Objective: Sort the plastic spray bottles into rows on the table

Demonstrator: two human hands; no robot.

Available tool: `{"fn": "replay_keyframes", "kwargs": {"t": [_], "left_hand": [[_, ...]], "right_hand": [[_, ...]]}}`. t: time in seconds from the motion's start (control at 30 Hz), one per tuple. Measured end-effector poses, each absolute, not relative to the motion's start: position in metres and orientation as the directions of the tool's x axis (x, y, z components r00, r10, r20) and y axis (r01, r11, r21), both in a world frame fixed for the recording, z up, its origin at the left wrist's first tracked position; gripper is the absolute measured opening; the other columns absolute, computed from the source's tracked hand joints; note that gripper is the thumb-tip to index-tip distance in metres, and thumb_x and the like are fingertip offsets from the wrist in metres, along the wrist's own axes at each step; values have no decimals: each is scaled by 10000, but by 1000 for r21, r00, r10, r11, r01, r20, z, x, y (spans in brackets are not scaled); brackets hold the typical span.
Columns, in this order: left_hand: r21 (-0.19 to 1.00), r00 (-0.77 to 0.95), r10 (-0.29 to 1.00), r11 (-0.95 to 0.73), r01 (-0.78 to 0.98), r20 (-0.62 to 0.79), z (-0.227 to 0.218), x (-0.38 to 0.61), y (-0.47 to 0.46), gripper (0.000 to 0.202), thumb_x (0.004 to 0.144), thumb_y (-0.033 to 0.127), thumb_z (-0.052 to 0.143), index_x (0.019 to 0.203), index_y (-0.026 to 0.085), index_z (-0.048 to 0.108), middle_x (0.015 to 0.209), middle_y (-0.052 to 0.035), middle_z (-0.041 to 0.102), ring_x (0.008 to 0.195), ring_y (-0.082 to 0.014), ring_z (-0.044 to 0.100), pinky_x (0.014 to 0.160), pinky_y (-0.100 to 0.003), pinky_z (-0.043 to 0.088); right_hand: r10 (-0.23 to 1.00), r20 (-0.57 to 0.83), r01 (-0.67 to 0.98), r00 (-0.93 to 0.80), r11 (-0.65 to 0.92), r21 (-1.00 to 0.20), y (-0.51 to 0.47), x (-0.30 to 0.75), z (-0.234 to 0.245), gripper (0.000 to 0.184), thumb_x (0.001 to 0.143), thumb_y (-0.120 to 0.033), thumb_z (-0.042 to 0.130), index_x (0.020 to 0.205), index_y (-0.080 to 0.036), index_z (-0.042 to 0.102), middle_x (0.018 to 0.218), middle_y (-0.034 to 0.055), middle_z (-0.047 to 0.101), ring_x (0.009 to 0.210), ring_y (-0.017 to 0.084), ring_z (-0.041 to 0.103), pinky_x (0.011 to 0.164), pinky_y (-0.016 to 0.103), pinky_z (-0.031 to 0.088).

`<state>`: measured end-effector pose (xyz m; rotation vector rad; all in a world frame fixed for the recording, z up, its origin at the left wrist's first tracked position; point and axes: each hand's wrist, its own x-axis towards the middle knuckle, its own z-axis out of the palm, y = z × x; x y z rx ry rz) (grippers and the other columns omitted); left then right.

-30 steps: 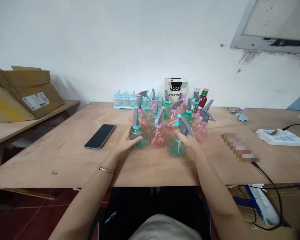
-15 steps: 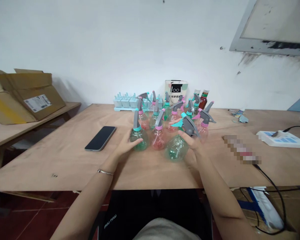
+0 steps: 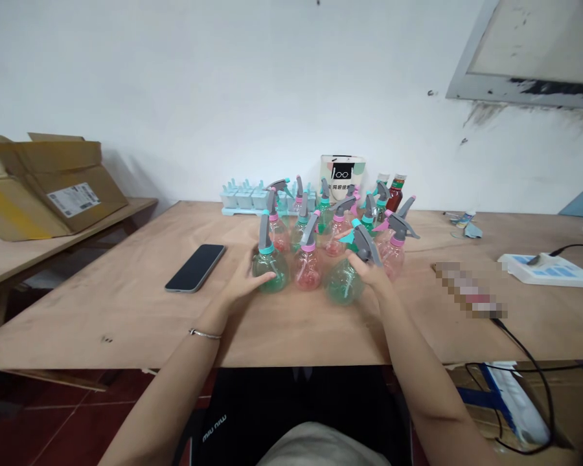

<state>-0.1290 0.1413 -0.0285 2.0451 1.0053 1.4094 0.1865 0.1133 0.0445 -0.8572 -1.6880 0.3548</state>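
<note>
My left hand (image 3: 240, 279) is curled round the left side of a green spray bottle (image 3: 271, 270), its thumb across the front and its other fingers hidden behind. My right hand (image 3: 372, 272) grips another green spray bottle (image 3: 344, 285) by its upper right side, under the grey trigger head, which leans to the right. Between them a pink spray bottle (image 3: 308, 268) stands upright. Behind is a cluster of several more pink and green spray bottles. One pink spray bottle (image 3: 394, 254) is just beyond my right hand, partly hidden.
A black phone (image 3: 195, 268) lies to the left. Light blue ice-pop moulds (image 3: 244, 199), a paper bag (image 3: 342, 175) and a red bottle (image 3: 396, 193) stand at the back. To the right are a blurred-out phone-like object (image 3: 469, 291) on a cable and a white power strip (image 3: 547, 270).
The green spray bottle in my right hand has shifted slightly back and up, closer to the others, and its head has turned a little. My left hand stays on its bottle.
</note>
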Motion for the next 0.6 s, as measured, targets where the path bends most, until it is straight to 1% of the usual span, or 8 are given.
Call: {"fn": "replay_keyframes", "kwargs": {"t": [0.1,0.17,0.23,0.37,0.43,0.5,0.6], "left_hand": [[694,216,754,-656,296,620,-28,-132,142,829,758,526,739,1426,214,360,1478,-157,437,1317,-339,484,1097,-496,407],[694,222,761,-648,313,610,-27,-132,141,822,764,545,727,1420,207,364,1458,-160,461,1299,-341,502,1084,-497,419],[697,230,776,-629,344,587,-26,-132,140,813,771,551,720,1414,196,371,1424,-157,500,1297,-344,506,1090,-499,415],[701,229,802,-594,396,551,-26,-132,138,821,757,553,732,1409,199,379,1411,-150,517,1321,-356,482,1120,-512,384],[698,232,802,-594,399,550,-26,-131,138,813,753,543,740,1407,211,390,1402,-142,527,1321,-356,482,1127,-511,379],[697,235,800,-597,396,552,-25,-131,137,792,762,519,740,1410,222,394,1393,-130,536,1323,-349,482,1134,-505,377],[703,238,808,-588,401,540,-23,-130,135,775,776,488,735,1420,234,386,1402,-117,530,1332,-339,474,1140,-500,375]], "right_hand": [[693,719,354,-61,688,-633,115,188,42,130,771,-288,537,891,-256,577,744,-3,580,593,150,484,619,319,472],[694,719,374,-41,678,-633,114,189,41,77,758,-274,530,825,-253,562,737,-1,582,600,152,496,623,323,472],[691,723,396,-18,669,-629,114,189,40,67,746,-255,523,804,-252,557,729,-3,578,609,155,507,633,328,477],[665,746,430,-38,685,-588,115,189,40,196,752,-220,519,930,-246,598,859,21,624,728,175,575,747,364,500],[657,754,443,-33,685,-578,118,188,38,264,762,-215,536,1018,-241,595,868,29,629,762,188,591,797,383,500],[658,753,452,22,665,-595,121,188,37,293,778,-232,562,1071,-236,564,830,22,619,777,196,597,813,389,498],[673,728,467,132,606,-644,127,188,34,287,813,-315,596,1075,-239,506,846,12,613,793,186,599,791,371,496]]}}
